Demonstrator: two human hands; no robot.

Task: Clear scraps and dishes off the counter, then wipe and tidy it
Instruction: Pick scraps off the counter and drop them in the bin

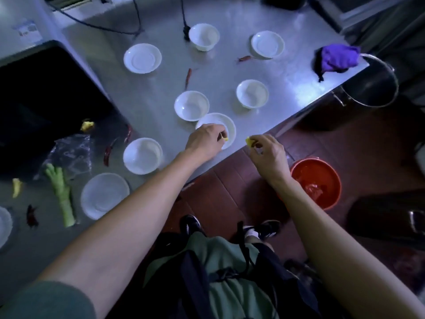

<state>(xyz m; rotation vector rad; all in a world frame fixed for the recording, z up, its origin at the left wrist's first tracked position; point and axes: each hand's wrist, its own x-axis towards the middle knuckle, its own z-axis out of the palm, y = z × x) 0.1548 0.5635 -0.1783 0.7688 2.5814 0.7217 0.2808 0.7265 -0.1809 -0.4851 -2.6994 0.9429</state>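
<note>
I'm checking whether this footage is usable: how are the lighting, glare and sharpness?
Head view: dim with a bluish cast; glare on the steel counter near the purple cloth; the sink is nearly black; wide-angle bending at the edges; soft all over, so the yellow scraps in the left hand and right hand look blurry.

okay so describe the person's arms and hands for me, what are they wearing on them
Both forearms are bare, and the left hand and right hand wear no gloves; I can see no watch or rings. A dull green sleeve shows at the left upper arm, at the frame's bottom corner. The right arm leaves the frame before any sleeve shows.
</note>
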